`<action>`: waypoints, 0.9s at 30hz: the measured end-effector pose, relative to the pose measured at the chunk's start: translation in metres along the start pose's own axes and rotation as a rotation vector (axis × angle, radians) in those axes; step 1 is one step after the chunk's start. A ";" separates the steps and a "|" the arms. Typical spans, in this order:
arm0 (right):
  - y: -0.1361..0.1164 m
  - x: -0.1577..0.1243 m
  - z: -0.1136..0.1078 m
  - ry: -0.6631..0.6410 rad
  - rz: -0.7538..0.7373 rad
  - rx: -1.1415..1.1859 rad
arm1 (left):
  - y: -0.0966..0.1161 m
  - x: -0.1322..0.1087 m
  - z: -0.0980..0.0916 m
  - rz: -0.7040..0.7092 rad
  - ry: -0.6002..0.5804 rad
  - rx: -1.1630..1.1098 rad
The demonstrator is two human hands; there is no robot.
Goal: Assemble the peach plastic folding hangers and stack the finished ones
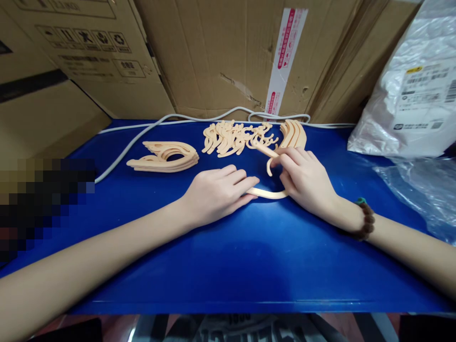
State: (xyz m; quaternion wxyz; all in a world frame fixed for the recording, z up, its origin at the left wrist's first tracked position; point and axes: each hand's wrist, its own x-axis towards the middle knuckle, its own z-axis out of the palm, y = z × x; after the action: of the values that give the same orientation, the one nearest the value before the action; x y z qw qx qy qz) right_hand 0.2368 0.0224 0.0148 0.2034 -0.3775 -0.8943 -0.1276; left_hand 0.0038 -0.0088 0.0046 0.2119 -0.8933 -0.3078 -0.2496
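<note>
Between my two hands is a curved beige plastic piece point(269, 194) above the blue table point(228, 266). My left hand point(224, 192) pinches its left end between thumb and fingers. My right hand point(306, 178) closes round the right side, and a straight arm point(266, 150) and a small hook point(269, 167) stick out from its fingers. Whether these parts are joined is hidden by the right hand. Behind the hands lie a pile of small curved hooks point(228, 137) and a group of wider curved pieces point(295, 134). Stacked folded beige pieces point(167, 164) rest to the left.
Cardboard boxes point(213, 57) stand along the back and left. A white cable point(137, 137) runs along the table's rear and left. At the right are a white plastic parcel point(406, 109) and clear plastic film point(409, 190).
</note>
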 end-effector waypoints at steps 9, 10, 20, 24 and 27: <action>0.003 0.000 0.003 -0.030 0.015 0.035 | -0.005 -0.001 0.004 -0.038 -0.062 -0.021; 0.003 0.000 0.003 -0.033 0.018 0.040 | -0.005 -0.001 0.004 -0.043 -0.070 -0.022; -0.001 0.000 -0.002 0.009 -0.041 0.071 | -0.004 0.000 0.003 -0.101 -0.135 -0.056; -0.003 0.002 -0.004 -0.020 -0.189 0.068 | -0.004 -0.001 0.002 -0.122 -0.144 -0.070; -0.002 0.002 -0.004 -0.089 -0.255 0.159 | -0.004 -0.001 0.002 -0.127 -0.152 -0.084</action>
State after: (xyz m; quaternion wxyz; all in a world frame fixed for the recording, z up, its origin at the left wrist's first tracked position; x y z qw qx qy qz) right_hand 0.2348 0.0205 0.0189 0.1751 -0.2486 -0.9504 -0.0646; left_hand 0.0016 -0.0055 0.0037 0.1343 -0.8965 -0.3682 -0.2067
